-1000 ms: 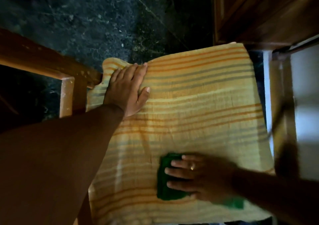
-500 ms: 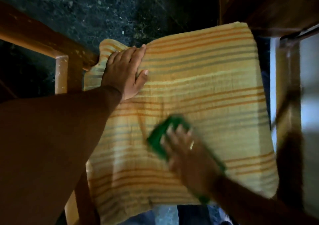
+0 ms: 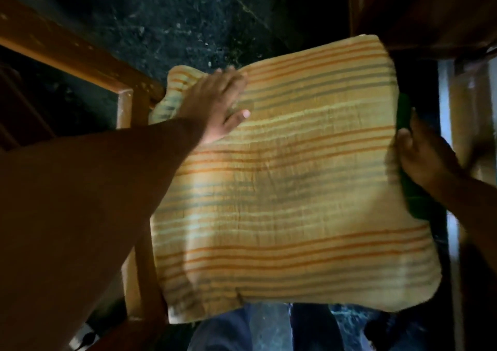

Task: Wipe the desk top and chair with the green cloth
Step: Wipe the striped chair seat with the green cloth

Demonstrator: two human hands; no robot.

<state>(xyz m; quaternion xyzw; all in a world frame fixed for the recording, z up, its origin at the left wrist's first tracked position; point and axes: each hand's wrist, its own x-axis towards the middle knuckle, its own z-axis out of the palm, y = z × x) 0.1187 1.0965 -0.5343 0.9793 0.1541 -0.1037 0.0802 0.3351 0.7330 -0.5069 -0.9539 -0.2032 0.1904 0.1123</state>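
Left hand (image 3: 215, 106) flat, fingers spread, palm down on the far-left corner of the striped cushion (image 3: 290, 189), gripping nothing. The cushion sits on the wooden chair (image 3: 126, 108); frame rail and post show at left. Stripes run left-right across the seat.

Green cloth (image 3: 406, 114) at the cushion's right edge, mostly hidden. Long axis runs near-far along that edge; one end sticks out past the fingers on the far side, another bit shows below the wrist on the near side at (image 3: 416, 202). Right hand (image 3: 422, 157) clenched around it, thumb toward the cushion, cloth pinned against the cushion's side. Motion-blurred, so the finger detail is poor.

Dark speckled stone floor (image 3: 174, 22) beyond the chair. Dark wooden furniture (image 3: 430, 9) far right. Dim lighting. Blue trouser legs (image 3: 223, 332) at the near edge.
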